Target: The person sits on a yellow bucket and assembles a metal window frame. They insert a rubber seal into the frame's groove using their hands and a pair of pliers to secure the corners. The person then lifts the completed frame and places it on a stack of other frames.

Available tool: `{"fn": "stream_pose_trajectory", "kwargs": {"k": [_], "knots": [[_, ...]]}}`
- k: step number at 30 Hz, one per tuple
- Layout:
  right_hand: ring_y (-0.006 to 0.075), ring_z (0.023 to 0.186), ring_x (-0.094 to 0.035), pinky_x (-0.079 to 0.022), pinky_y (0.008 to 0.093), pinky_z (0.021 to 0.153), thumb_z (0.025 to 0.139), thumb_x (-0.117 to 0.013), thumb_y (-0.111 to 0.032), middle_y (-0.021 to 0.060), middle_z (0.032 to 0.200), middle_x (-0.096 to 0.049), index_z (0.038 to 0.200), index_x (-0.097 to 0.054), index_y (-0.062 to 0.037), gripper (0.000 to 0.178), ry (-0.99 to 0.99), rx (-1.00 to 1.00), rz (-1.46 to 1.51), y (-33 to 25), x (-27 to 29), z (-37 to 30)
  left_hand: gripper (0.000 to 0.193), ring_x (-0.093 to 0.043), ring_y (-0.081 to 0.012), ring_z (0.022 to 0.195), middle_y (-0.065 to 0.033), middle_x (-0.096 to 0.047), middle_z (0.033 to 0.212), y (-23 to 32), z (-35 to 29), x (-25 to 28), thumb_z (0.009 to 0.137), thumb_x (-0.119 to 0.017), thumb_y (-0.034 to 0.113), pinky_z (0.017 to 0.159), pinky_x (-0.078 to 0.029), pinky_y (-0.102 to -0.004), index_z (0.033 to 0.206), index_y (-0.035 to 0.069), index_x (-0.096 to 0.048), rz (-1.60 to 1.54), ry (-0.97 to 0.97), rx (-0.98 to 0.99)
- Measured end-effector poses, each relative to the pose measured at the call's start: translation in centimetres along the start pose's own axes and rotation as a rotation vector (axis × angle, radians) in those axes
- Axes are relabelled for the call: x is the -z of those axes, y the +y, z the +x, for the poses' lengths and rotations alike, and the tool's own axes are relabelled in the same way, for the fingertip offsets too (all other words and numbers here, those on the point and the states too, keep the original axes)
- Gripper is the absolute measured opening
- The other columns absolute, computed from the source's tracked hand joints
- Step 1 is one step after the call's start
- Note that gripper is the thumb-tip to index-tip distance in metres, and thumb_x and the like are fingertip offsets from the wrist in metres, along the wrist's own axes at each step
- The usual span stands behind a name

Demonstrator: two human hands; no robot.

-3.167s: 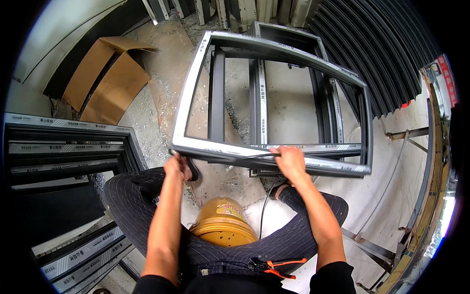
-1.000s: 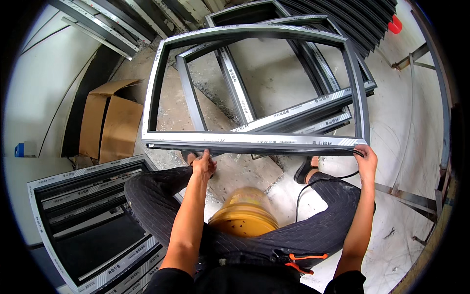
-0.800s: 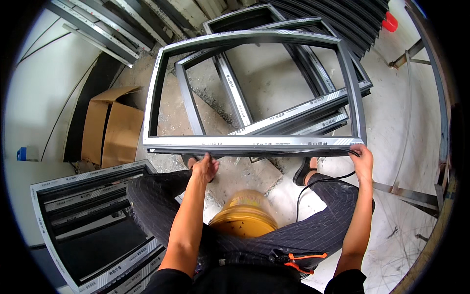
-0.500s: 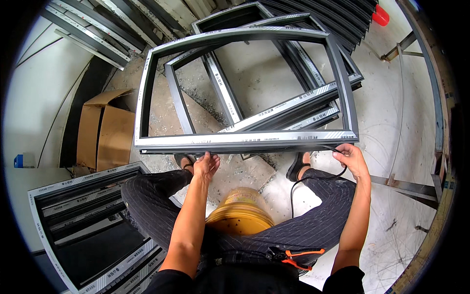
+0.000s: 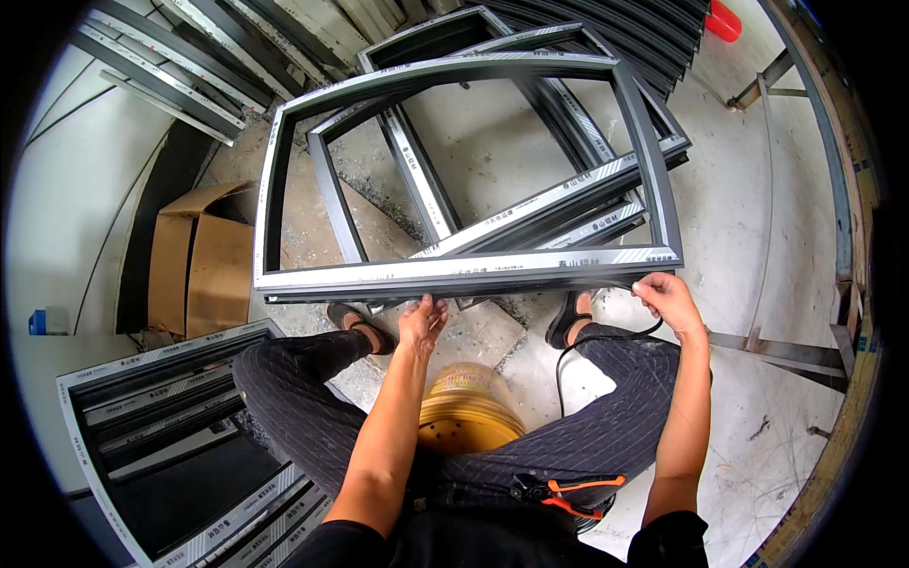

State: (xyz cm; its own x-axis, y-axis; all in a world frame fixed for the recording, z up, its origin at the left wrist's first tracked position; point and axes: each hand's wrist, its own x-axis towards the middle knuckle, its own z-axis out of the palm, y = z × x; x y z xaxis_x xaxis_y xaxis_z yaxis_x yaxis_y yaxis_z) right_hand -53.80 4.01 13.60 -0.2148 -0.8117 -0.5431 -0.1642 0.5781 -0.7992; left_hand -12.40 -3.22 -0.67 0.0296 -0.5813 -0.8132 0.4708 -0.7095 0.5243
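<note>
A grey metal window frame [image 5: 473,272] with white printed film lies across the top of a pile in front of me. My right hand [image 5: 668,301] is closed at its near right corner, pinching a thin black rubber strip [image 5: 561,371]. The strip loops down past my right knee, and part of it runs along the frame's dark near edge. My left hand [image 5: 423,322] is palm up below the middle of that edge, half-curled fingers slightly apart, fingertips at or against the edge. Whether they press on the strip is too small to tell.
More frames [image 5: 511,227] lie crossed beneath. Between my legs stands a yellow bucket [image 5: 469,421]; orange-handled pliers [image 5: 582,488] rest on my lap. Stacked frames [image 5: 170,454] stand at left, near a cardboard box [image 5: 218,270]. Metal profiles [image 5: 180,71] lie at far left.
My left hand has slid right along the frame's near edge. My right hand still pinches the strip at the corner. The whole view has shifted slightly.
</note>
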Motion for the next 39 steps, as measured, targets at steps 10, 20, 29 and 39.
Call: {"fn": "stream_pose_trajectory", "kwargs": {"k": [10, 20, 29, 39], "knots": [[0.0044, 0.049, -0.040, -0.030, 0.0206, 0.043, 0.079, -0.067, -0.019, -0.0020, 0.060, -0.051, 0.079, -0.061, -0.0005, 0.020, 0.040, 0.012, -0.064, -0.6, -0.3, 0.9, 0.025, -0.055, -0.0138, 0.052, -0.0006, -0.054, 0.060, 5.3, 3.6, 9.8, 0.086, -0.062, 0.029, 0.043, -0.044, -0.0222, 0.075, 0.007, -0.055, -0.035, 0.086, -0.013], [0.0041, 0.048, -0.041, -0.031, 0.0199, 0.042, 0.079, -0.067, -0.020, -0.0034, 0.060, -0.050, 0.078, -0.059, -0.0018, 0.020, 0.041, 0.027, -0.131, -0.3, -1.4, 2.0, 0.023, -0.052, -0.0133, 0.048, -0.0029, -0.055, 0.060, 13.0, 5.1, 17.2, 0.083, -0.066, 0.023, 0.038, -0.042, -0.0213, 0.072, 0.005, -0.056, 0.025, 0.279, -0.062], [0.0094, 0.074, -0.049, -0.041, 0.0222, 0.064, 0.063, -0.070, 0.001, 0.0010, 0.082, -0.054, 0.092, -0.059, -0.0025, 0.031, 0.158, 0.279, -0.434, -2.6, -4.1, 3.1, 0.018, -0.054, -0.0155, 0.049, -0.0022, -0.055, 0.060, 19.3, 8.2, 27.6, 0.084, -0.063, 0.024, 0.043, -0.046, -0.0222, 0.079, 0.008, -0.058, -0.057, 0.310, -0.100], [0.0357, 0.105, -0.051, -0.043, 0.0375, 0.088, 0.062, -0.069, 0.003, 0.0163, 0.118, -0.048, 0.121, -0.048, -0.0036, 0.063, 0.070, 0.450, -0.957, -5.6, -10.2, 3.2, 0.021, -0.046, -0.0180, 0.061, -0.0047, -0.048, 0.071, 24.1, 15.5, 30.4, 0.092, -0.051, 0.020, 0.067, -0.052, -0.0307, 0.089, 0.000, -0.052, -0.291, 0.160, -0.280]]}}
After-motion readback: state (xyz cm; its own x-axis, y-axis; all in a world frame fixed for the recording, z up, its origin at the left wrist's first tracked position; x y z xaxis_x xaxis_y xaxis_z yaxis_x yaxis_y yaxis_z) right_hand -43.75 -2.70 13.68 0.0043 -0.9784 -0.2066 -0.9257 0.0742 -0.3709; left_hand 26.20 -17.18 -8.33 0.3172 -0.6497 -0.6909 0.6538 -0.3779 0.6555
